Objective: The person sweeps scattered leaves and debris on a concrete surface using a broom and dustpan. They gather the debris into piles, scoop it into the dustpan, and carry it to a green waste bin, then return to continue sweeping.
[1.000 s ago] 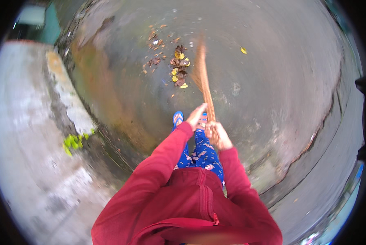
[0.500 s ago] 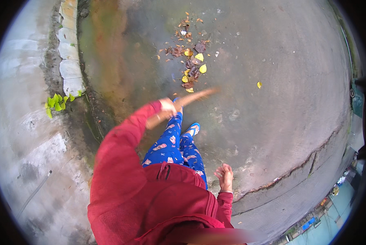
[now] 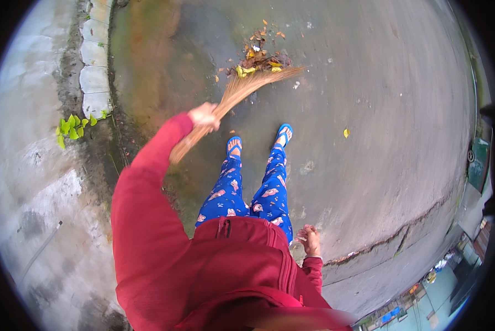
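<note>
My left hand [image 3: 205, 116] is closed round the bundled handle of a straw broom [image 3: 237, 90]. The broom slants across the ground ahead of my feet, its bristles fanning out to the right. Against the far side of the bristles lies a heap of brown and yellow leaves [image 3: 260, 59]. Low at my right hip hangs my right hand [image 3: 310, 240], fingers loosely bent and apart, holding nothing that I can see.
Blue flip-flops [image 3: 284, 133] are on my feet, on damp concrete ground [image 3: 363, 182]. One yellow leaf [image 3: 346, 132] lies off to the right. A row of pale slabs [image 3: 94, 80] edges the left side, near a green plant [image 3: 72, 128]. A crack [image 3: 394, 237] runs at lower right.
The broom has swung forward, away from me, and the scattered leaves are now bunched closer together and farther off. My feet have stepped forward and apart. My right hand stays near my hip.
</note>
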Motion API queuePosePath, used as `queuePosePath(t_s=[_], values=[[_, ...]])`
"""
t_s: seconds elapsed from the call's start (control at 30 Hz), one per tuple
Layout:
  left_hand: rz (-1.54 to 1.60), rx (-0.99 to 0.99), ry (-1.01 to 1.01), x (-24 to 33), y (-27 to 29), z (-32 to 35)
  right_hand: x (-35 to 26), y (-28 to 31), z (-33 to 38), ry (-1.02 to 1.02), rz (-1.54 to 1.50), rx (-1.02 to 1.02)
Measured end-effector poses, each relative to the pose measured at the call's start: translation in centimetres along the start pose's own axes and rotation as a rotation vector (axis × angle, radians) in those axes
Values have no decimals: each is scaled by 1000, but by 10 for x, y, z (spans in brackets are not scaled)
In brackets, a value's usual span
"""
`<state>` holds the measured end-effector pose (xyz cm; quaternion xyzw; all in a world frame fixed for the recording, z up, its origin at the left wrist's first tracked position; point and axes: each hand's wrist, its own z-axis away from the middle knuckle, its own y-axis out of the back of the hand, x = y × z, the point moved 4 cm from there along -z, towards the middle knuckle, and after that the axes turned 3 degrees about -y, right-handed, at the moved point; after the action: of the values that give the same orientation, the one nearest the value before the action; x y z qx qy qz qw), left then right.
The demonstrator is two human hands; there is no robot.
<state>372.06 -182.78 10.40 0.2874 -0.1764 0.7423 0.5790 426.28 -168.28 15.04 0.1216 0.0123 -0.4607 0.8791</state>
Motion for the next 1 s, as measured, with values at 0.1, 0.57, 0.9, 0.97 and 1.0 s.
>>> queuePosePath(t_s=[0.1, 0.57, 0.9, 0.97, 1.0], values=[[382, 38, 90, -22, -31, 96, -49, 19, -28, -18, 160, -53], [1697, 656, -18, -177, -142, -37, -279, 58, -34, 300, 433, -141], [1301, 652, 244, 71, -208, -245, -267, 122, -37, 118, 381, -16], [1412, 615, 111, 109, -198, -225, -269, 127, -32, 144, 324, 11], [1468, 589, 79, 123, -197, -211, -270, 127, -30, 169, 294, 11]])
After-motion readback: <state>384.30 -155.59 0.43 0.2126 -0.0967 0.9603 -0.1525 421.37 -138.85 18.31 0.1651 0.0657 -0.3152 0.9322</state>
